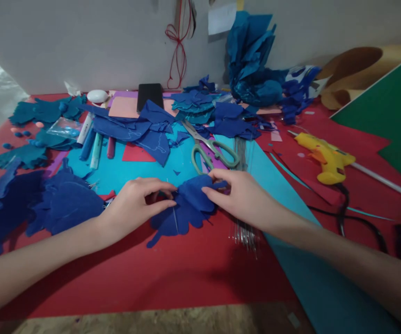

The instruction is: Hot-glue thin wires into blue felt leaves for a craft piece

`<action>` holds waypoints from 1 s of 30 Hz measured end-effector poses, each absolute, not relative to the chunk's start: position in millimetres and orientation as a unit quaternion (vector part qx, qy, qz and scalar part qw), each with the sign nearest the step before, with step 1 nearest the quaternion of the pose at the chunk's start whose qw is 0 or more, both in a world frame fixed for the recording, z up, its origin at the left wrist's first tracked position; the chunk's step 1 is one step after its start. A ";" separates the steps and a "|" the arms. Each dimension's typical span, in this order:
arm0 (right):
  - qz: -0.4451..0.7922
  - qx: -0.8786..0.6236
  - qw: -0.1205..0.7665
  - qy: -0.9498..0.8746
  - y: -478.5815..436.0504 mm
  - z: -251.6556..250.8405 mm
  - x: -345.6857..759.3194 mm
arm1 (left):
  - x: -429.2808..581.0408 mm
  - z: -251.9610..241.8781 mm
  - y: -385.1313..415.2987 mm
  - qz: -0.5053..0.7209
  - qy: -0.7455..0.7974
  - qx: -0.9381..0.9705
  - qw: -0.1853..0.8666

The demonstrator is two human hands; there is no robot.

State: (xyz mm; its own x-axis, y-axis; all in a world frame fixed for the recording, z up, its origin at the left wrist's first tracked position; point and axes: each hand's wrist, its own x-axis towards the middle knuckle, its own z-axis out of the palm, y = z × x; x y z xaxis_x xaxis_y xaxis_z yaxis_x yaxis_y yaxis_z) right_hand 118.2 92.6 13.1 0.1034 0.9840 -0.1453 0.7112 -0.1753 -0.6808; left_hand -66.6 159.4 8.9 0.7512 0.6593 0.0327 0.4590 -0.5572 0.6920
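With your right grip (pixel 238 192) pinching the scalloped deep-blue felt-like cutout (pixel 195 197), steady the thin silvery wire (pixel 175 220); your left grip's (pixel 134 199) closure is unclear.

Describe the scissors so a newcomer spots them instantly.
On the red tabletop, find the right hand. Just beyond it lie the scissors, blades pointing away; pale green looped handles set them apart from the blue pieces nearby.

Got a yellow glue gun (pixel 328 157) over on the right, green-handled scissors (pixel 205 140) around the middle, some markers (pixel 97 150) left of center, plus a loopy red cord (pixel 178 40) by the gray wall (pixel 99 41) up top.
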 end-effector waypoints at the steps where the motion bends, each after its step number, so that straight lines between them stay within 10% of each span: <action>1: 0.300 -0.705 0.231 -0.599 92.7 13.1 118.5 | -65.2 8.4 159.9 0.145 0.317 0.873 0.340; 13: 0.295 -0.713 0.219 -0.597 93.5 12.8 119.7 | -74.0 6.0 152.5 0.153 0.281 0.938 0.135; 30: 0.298 -0.704 0.229 -0.602 93.5 12.4 120.2 | -70.8 4.4 141.0 0.094 0.278 0.951 0.101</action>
